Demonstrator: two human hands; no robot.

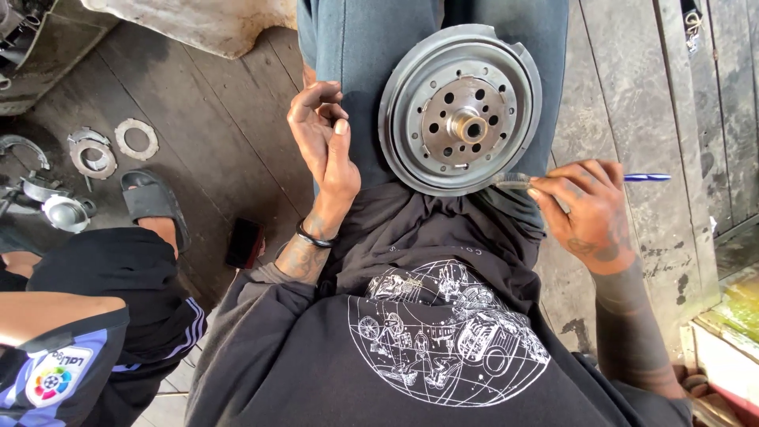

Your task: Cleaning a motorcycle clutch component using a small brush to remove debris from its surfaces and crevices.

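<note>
Fingers (553, 188) of the right hand (589, 213) pinch a clear pen with a blue end (585, 179), holding it level so its tip points at the near right rim of a round metal disc assembly (461, 111). Fingers (320, 103) of the left hand (324, 146) are loosely curled and hold nothing; that hand rests on the person's left thigh, just beside the disc's left edge but not touching it.

Judging by the pose, the step in hand looks like marking or probing the disc's rim with the pen. A next move would call for a steady left hand on the disc so it does not slide off the lap, and a light, accurate touch of the pen tip.

Resting on the person's lap, the disc lies flat across blue jeans (356, 47), far from the chest, centred slightly right. It is grey, dull metal: a wide outer ring, an inner plate with a circle of round holes, and a short hub in the middle.

Further out, the seated person wears a dark shirt with a white line drawing. Below is a worn wooden floor (229, 134). To the left lie flat metal rings (136, 138) and other small parts, a dark sandal (150, 198), a small dark phone-like object (243, 242), and another person's leg in dark shorts (103, 277).
</note>
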